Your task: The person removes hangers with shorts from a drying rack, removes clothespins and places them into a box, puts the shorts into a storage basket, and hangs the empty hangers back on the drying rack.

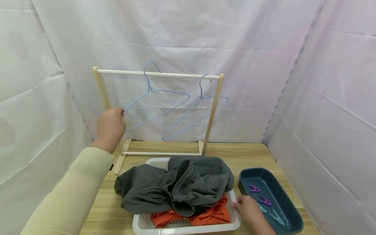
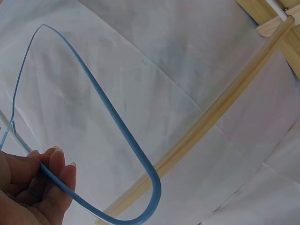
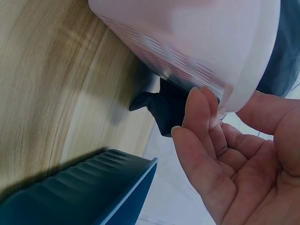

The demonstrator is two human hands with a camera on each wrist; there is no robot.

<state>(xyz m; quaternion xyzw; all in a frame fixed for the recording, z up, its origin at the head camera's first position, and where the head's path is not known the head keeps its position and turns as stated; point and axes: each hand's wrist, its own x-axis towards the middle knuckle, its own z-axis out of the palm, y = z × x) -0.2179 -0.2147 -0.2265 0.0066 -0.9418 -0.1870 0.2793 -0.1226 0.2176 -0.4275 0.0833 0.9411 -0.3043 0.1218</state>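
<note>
My left hand point(image 1: 110, 129) pinches the lower left side of a light blue wire hanger point(image 1: 149, 88). The hanger's hook is at the white top rail of a small wooden rack point(image 1: 217, 98); I cannot tell whether it rests on it. In the left wrist view, thumb and fingers close on the blue wire point(image 2: 117, 119). With the right hand point(image 1: 249, 209) I hold the right rim of a white plastic basket point(image 1: 188, 231), thumb on top and fingers underneath. Dark grey elastic-waisted clothing point(image 1: 202, 173) heaps over the basket, with orange cloth point(image 1: 211, 217) beneath.
A second blue hanger point(image 1: 182, 117) hangs near the rack's right post. Right of the basket stands a dark blue tray point(image 1: 289, 195) holding purple clips point(image 1: 265, 200) and light blue clips point(image 1: 276, 217). White cloth walls enclose the wooden table point(image 1: 241, 153).
</note>
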